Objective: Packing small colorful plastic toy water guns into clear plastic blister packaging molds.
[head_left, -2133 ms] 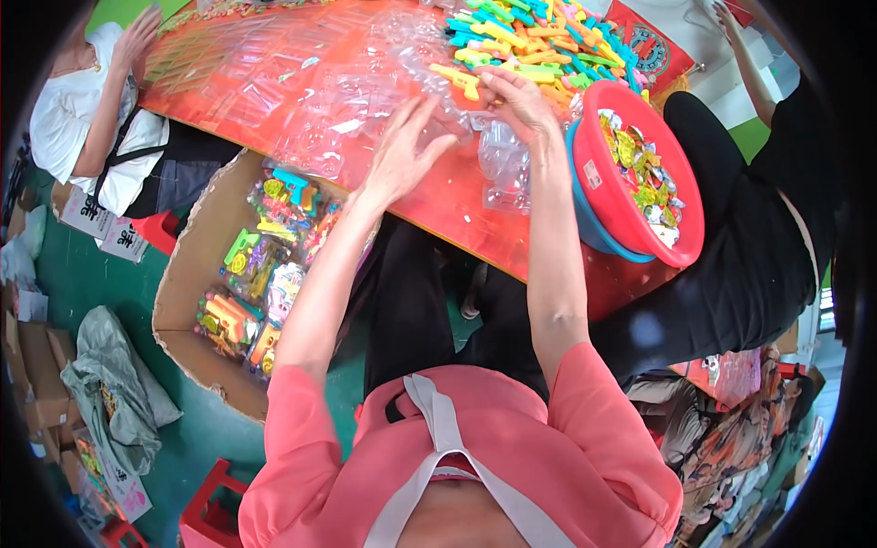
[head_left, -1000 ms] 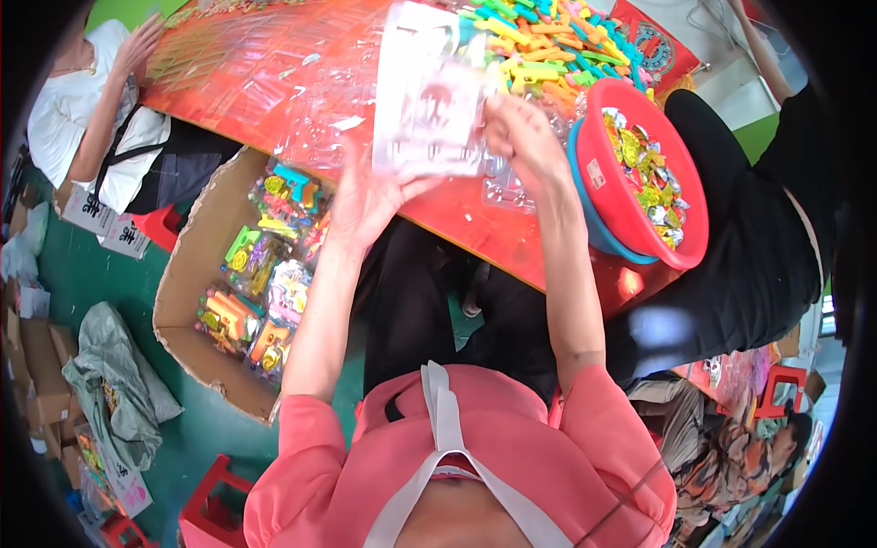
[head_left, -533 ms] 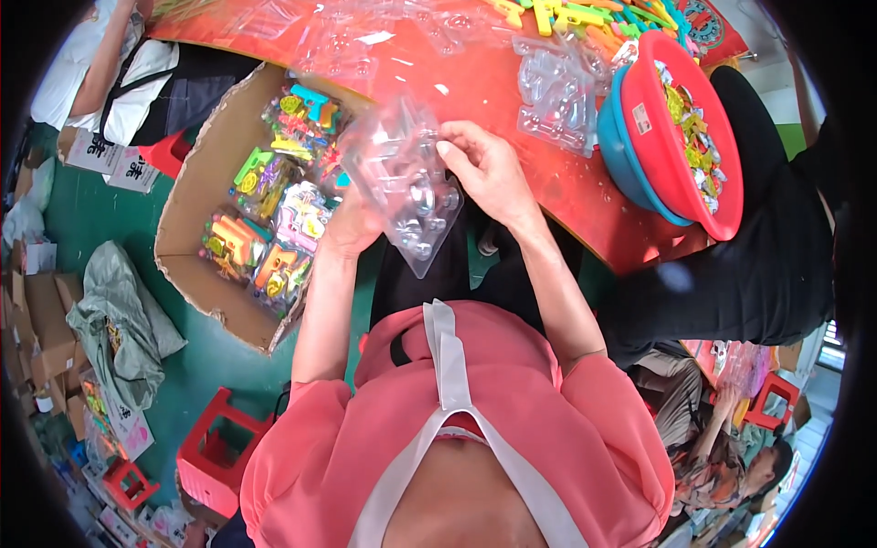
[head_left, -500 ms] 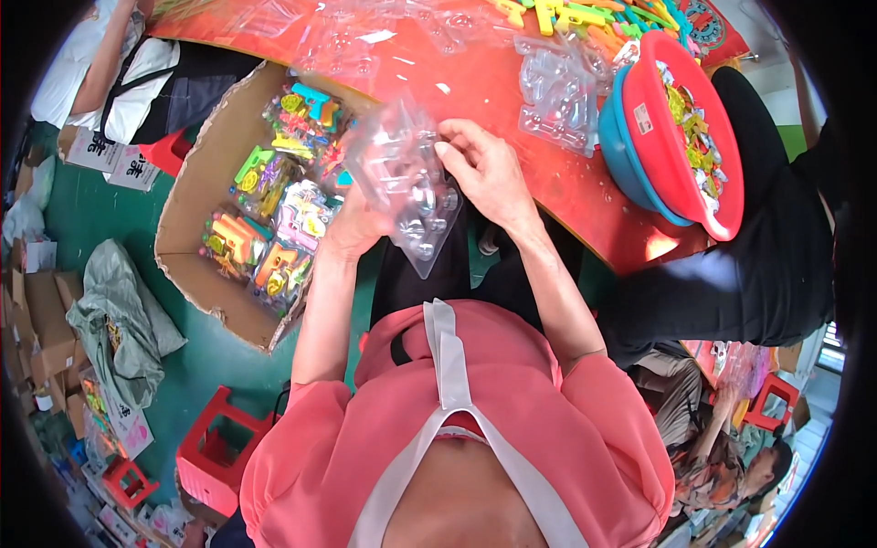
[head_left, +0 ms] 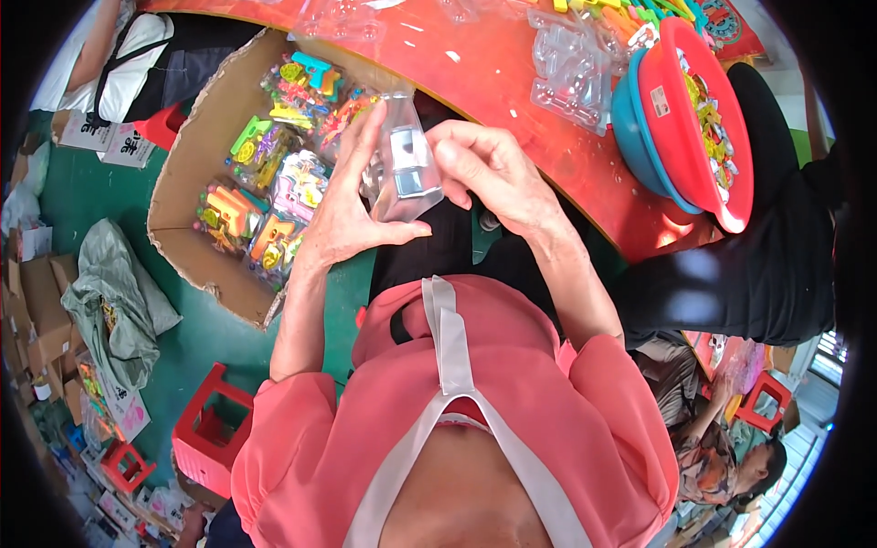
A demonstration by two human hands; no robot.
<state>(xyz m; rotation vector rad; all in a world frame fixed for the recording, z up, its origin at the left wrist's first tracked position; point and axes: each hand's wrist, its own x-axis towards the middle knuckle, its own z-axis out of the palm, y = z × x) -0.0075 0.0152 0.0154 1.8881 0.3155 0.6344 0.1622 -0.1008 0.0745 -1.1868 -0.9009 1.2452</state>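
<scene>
A clear moulded plastic blister tray [head_left: 407, 169] is held up in front of my body, above my lap. My left hand [head_left: 345, 205] grips it from the left, fingers behind the left side and thumb stretched along the lower edge. At the tray's right edge my right hand [head_left: 501, 178] has its thumb and bent fingers closed on the plastic. The tray is turned partly edge-on, so much of its moulded shape is hidden. Left of my left hand, a big open cardboard box [head_left: 178, 219] holds several clear packs of colourful plastic toys [head_left: 233, 215].
On the red table [head_left: 498, 78] lie more clear trays [head_left: 568, 73] and a heap of bright toy pieces [head_left: 630, 14]. A red basin [head_left: 681, 128] of small wrapped pieces is nested in a blue basin [head_left: 639, 151]. A red stool [head_left: 212, 434] stands lower left. Another person's dark-clothed leg [head_left: 722, 288] is at right.
The tray has turned from facing upward to nearly edge-on. My left hand has opened up along its side, and my right hand has moved slightly right and down.
</scene>
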